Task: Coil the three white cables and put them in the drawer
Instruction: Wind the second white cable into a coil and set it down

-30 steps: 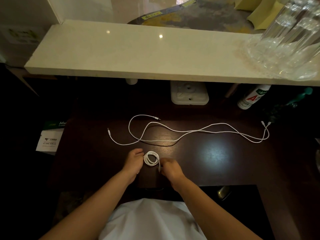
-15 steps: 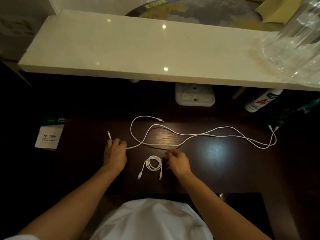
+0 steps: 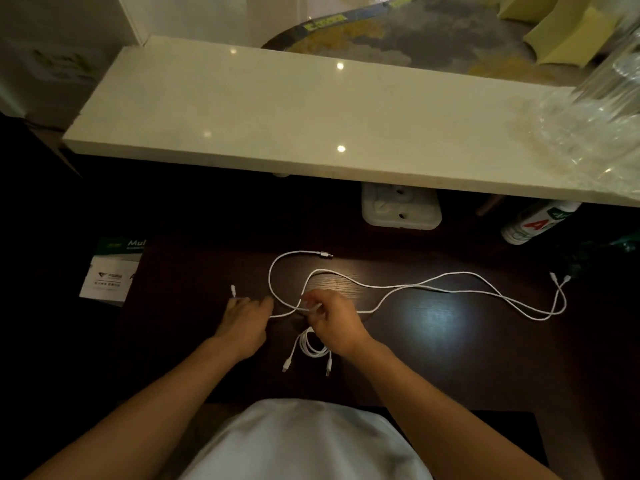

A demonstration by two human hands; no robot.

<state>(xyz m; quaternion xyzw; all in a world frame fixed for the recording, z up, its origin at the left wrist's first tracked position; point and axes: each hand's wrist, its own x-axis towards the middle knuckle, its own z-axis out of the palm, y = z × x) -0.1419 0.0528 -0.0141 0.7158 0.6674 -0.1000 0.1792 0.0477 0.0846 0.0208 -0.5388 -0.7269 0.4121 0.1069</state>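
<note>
One coiled cable point(image 3: 313, 346) is lying released on the table point(image 3: 433, 358). Coiling of a second cable point(image 3: 284, 314) is beginning, the grip of the right hand point(image 3: 332, 320) clamped on it, the left hand point(image 3: 244, 323) apparently covering its end, grip indeterminate.

Glossy dark wood-grain desk point(image 3: 433, 358), polished stone shelf point(image 3: 311, 126), braided white cable point(image 3: 450, 282) with a metal plug.

Three white cables point(image 3: 312, 347), two hands point(image 3: 246, 321), one bottle point(image 3: 533, 221), one socket point(image 3: 401, 211).
</note>
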